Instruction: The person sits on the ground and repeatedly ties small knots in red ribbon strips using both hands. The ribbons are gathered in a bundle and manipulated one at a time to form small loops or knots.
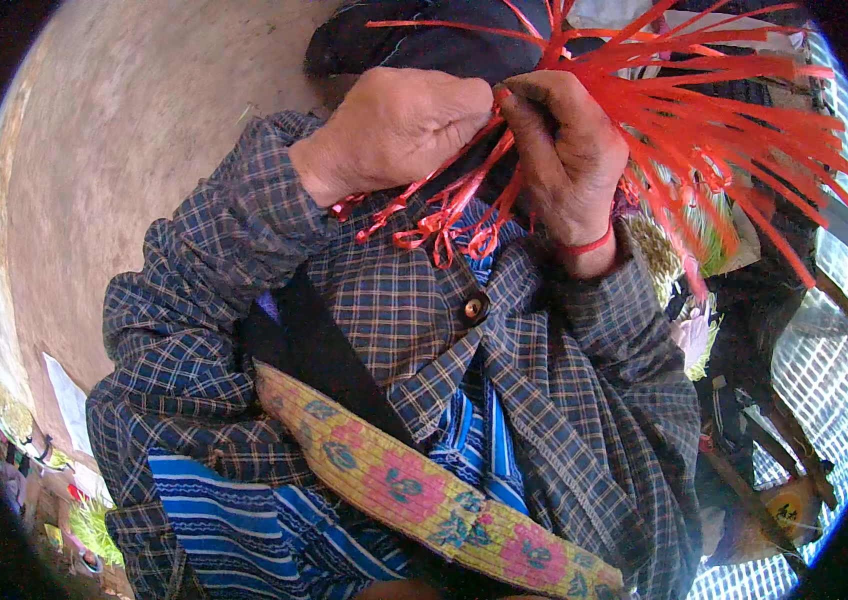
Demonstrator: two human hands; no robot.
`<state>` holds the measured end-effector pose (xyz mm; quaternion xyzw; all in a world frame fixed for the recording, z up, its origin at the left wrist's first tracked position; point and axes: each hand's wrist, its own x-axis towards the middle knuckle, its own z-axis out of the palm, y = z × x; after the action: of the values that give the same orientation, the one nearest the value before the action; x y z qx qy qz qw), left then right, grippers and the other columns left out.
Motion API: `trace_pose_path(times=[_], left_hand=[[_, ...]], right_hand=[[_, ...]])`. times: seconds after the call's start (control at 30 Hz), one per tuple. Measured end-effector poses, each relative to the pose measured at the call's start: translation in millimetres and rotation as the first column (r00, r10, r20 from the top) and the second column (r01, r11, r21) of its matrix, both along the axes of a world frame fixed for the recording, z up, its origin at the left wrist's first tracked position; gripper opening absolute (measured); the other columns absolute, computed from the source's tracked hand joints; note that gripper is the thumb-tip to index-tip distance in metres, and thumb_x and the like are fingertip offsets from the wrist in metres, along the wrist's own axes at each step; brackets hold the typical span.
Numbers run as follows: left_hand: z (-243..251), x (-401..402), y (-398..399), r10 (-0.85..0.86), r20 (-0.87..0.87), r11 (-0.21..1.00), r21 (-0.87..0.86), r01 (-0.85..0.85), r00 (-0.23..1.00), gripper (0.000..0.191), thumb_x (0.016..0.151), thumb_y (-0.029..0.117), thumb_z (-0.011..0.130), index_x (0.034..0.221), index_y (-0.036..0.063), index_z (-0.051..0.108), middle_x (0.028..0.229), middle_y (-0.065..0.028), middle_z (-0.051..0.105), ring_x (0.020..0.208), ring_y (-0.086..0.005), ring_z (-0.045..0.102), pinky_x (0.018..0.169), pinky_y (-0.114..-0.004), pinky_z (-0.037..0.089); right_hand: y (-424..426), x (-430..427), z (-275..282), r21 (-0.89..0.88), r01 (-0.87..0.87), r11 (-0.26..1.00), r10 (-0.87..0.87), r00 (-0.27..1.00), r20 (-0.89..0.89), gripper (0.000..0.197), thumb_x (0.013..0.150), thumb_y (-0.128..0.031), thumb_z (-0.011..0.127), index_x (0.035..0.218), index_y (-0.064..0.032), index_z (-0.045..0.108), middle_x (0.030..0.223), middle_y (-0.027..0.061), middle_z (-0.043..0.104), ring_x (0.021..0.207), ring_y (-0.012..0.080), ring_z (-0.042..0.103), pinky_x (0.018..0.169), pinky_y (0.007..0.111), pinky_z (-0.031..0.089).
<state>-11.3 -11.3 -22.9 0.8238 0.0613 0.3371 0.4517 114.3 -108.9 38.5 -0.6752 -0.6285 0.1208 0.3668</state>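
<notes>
A bundle of flat red plastic strips (724, 112) fans out to the right and upward beyond my hands. My left hand (401, 127) is closed, its fingertips against the red strips where they gather. Right beside it, my right hand (570, 150), with a thin red band at the wrist, pinches the gathered strips between thumb and fingers. Curled, looped red ends (443, 225) hang below the hands, in front of a checked shirt. The exact point where the fingertips meet is partly hidden by the fingers.
A flowered, stitched band (424, 487) crosses my front. Brown ground (131, 150) lies at the left. On the right are a white grid mesh (818, 375), pale green plant stalks (716, 232) and dark wooden pieces (743, 480). More green stalks (94, 529) lie at the lower left.
</notes>
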Motion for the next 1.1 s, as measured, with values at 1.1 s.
trace_pose_path(times=[1.1], left_hand=[[81,-21,-60,-0.193,0.182,0.980,-0.004,0.197,0.964,0.027,0.069,0.012,0.063,0.095,0.0096,0.056,0.085,-0.0054,0.055,0.076,-0.0215,0.054,0.061,-0.030,0.046]], right_hand=[[-92,-2,44,0.282,-0.092,0.955,0.092,0.996,0.014,0.023,0.064,-0.003,0.070,0.083,-0.0011,0.057,0.075,0.0113,0.060,0.061,0.0228,0.058,0.054,0.032,0.046]])
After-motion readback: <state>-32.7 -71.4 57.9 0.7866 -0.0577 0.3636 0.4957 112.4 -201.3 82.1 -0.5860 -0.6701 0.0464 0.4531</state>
